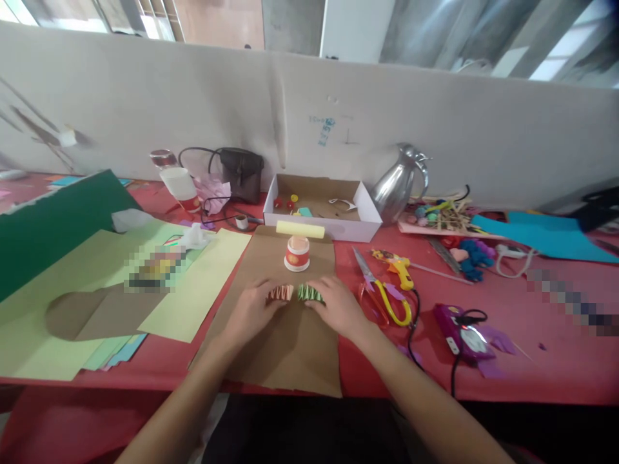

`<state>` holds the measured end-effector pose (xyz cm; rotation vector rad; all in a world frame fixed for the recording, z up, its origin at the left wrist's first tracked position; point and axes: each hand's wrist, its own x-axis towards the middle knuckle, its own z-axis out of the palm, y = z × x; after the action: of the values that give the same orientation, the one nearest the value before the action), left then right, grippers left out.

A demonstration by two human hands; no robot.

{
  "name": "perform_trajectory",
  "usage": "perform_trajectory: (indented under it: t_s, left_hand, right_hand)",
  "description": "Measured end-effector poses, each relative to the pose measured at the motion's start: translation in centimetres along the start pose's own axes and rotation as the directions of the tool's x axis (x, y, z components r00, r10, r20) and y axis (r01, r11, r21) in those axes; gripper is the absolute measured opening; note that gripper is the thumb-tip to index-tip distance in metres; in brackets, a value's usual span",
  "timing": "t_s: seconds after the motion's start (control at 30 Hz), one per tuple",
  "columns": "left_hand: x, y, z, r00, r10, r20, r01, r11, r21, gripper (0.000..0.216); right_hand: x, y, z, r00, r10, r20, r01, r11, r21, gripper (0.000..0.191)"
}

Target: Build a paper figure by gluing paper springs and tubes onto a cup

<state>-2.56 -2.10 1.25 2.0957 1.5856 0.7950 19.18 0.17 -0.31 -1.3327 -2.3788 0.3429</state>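
My left hand [251,310] rests on a brown paper sheet [285,348] with its fingers closed on a small pleated pink-brown paper piece [281,292]. My right hand [338,305] lies beside it and pinches a pleated green paper piece [308,294]. The two folded pieces sit end to end, almost touching. Just beyond them stands a small red-and-white cup [296,253], with a pale yellow roll [300,229] behind it.
On the red table [532,361] are scissors [380,293], a yellow glue gun [396,265], a purple device with a cable [459,328], an open cardboard box [322,206], a metal jug [400,182], a black bag [240,173] and green and yellow paper sheets [97,270] at the left.
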Motion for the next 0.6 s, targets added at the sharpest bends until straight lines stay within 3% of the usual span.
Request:
perform_trajectory:
  t_s: [0.07, 0.2, 0.33, 0.6]
  left_hand:
    - [0.1, -0.2, 0.1, 1.000, 0.006, 0.009, -0.006, 1.000, -0.011, 0.024]
    - [0.2, -0.5, 0.0, 0.993, -0.015, -0.115, 0.009, 0.999, -0.049, 0.027]
    - [0.3, -0.5, -0.2, 0.999, -0.028, -0.024, 0.027, 0.999, -0.024, 0.027]
    - [0.4, -1.7, -0.4, 0.999, -0.013, -0.038, 0.014, 0.999, 0.032, 0.029]
  right_hand:
    - [0.2, 0.1, 0.1, 0.999, 0.003, -0.037, -0.002, 0.999, 0.036, 0.036]
    - [0.4, 0.4, 0.4, 0.996, -0.003, -0.094, 0.011, 0.997, 0.080, 0.038]
    - [0.5, 0.7, 0.6, 0.995, 0.004, -0.097, 0.005, 0.995, 0.095, 0.035]
    - [0.2, 0.2, 0.4, 0.999, 0.008, -0.040, -0.004, 0.993, 0.116, 0.039]
